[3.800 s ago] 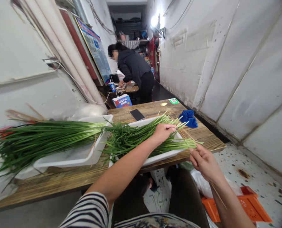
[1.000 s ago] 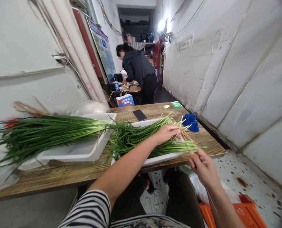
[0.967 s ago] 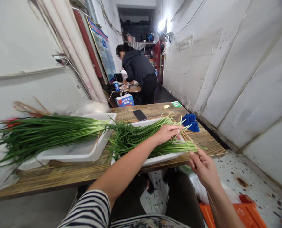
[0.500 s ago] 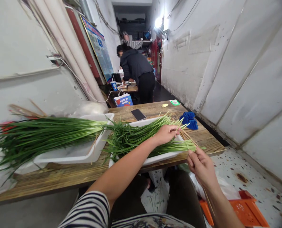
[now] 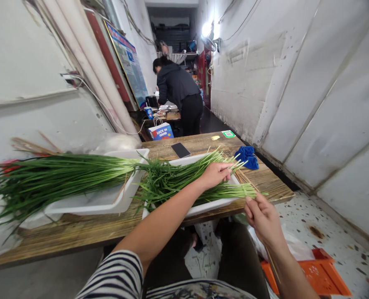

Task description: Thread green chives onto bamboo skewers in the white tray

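Long green chives (image 5: 174,178) lie in a white tray (image 5: 199,210) in front of me, their pale stem ends toward the right. My left hand (image 5: 217,174) reaches over the tray with curled fingers closed on several stems at the far side. At the near side, my right hand (image 5: 263,216) is closed by the ends of a flat row of chive stems (image 5: 242,190). From under its palm sticks out a thin wooden skewer (image 5: 274,268); the fingers hide its front part. Loose skewers (image 5: 242,177) lie at the tray's right end, between my hands.
At left, a second white tray (image 5: 122,204) carries more chives (image 5: 78,170). Beyond my tray are a phone (image 5: 180,150), a blue cloth (image 5: 247,157) and a green code card (image 5: 228,134). An orange crate (image 5: 324,272) stands on the floor. Further back, a person (image 5: 181,91) bends over another table.
My left hand has shifted slightly left and its fingers sit a little lower among the stems. The right hand is nearly still. The person at the back has moved an arm.
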`<state>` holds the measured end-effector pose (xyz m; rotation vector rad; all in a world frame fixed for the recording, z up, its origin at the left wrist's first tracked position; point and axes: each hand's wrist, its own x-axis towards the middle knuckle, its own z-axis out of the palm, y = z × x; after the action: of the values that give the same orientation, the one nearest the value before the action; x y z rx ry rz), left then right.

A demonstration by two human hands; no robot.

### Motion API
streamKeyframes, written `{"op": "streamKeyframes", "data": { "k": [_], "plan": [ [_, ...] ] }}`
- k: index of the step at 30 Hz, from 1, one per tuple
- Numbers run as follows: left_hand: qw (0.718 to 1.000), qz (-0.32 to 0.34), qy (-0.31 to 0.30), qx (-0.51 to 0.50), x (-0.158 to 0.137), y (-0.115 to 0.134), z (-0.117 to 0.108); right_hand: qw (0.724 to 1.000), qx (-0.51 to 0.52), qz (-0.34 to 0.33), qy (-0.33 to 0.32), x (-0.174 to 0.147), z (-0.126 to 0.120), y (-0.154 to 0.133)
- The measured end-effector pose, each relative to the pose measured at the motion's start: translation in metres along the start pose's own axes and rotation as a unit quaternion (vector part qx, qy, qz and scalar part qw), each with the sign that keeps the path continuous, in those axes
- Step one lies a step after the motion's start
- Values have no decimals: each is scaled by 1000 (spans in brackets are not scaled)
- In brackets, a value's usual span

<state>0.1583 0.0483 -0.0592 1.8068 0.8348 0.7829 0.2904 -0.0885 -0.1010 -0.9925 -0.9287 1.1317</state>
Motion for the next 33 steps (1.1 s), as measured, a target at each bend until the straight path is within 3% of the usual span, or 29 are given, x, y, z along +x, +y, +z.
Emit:
{"op": "streamKeyframes", "data": {
  "k": [22,33],
  "plan": [
    [994,17,61,92,-4,3,-1,1000,8,9,9,0,-1,0],
    [991,38,55,116,-3,-1,-2,1000,11,8,21,0,0,1]
  ]
}}
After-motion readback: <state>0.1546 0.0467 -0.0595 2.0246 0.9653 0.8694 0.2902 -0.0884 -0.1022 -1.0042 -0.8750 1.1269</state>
